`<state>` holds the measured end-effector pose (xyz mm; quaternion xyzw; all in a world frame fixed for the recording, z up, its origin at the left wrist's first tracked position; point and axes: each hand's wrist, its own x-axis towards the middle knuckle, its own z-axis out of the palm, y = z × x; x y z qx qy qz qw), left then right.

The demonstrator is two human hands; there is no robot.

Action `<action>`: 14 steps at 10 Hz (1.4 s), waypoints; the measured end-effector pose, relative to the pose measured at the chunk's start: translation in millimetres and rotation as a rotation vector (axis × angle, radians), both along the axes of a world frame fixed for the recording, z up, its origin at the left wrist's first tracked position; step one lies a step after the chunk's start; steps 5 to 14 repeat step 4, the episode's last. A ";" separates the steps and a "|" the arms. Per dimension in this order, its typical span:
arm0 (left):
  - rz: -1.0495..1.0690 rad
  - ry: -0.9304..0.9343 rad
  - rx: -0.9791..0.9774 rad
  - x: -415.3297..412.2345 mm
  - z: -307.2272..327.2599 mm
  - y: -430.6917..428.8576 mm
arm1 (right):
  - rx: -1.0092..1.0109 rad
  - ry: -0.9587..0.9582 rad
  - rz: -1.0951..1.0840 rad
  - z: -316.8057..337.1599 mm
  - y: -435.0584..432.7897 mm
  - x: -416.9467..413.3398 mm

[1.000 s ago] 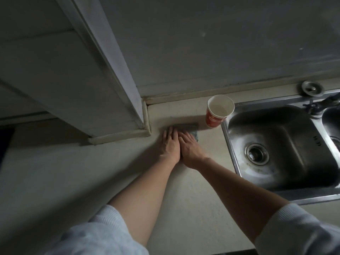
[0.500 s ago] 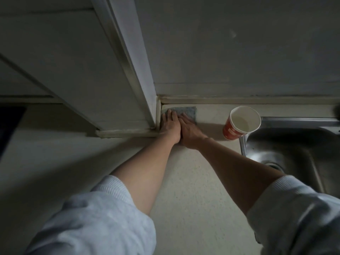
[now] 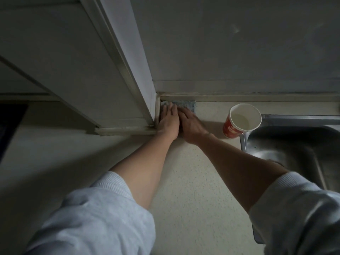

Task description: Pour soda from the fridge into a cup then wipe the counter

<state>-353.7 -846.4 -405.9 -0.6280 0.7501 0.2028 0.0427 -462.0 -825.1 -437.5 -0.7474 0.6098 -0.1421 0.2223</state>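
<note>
Reaching from grey sleeves (image 3: pixel 103 218) across the speckled tabletop (image 3: pixel 193 181), the left grip (image 3: pixel 168 122) and right grip (image 3: pixel 192 127) lie side by side, fingers straight, pressing a blue cloth (image 3: pixel 186 104) flat into the back corner; right of them a red paper cup (image 3: pixel 239 124) stands just beside the sink (image 3: pixel 287 144) rim

Blue cloth (image 3: pixel 185 104): mostly covered by the left hand (image 3: pixel 169 122) and right hand (image 3: pixel 191 124); only its far strip shows. Sink (image 3: pixel 294 144): cut off at the right edge, near part behind the right sleeve (image 3: pixel 298 214). Print on the red paper cup (image 3: pixel 232 130): illegible.
</note>
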 end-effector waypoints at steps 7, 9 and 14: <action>-0.157 -0.083 0.176 35.7 46.2 67.2 | 0.074 0.171 -0.145 58.5 72.9 -0.2; -0.157 -0.083 0.176 35.7 46.2 67.2 | 0.074 0.171 -0.145 58.5 72.9 -0.2; -0.157 -0.083 0.176 35.7 46.2 67.2 | 0.074 0.171 -0.145 58.5 72.9 -0.2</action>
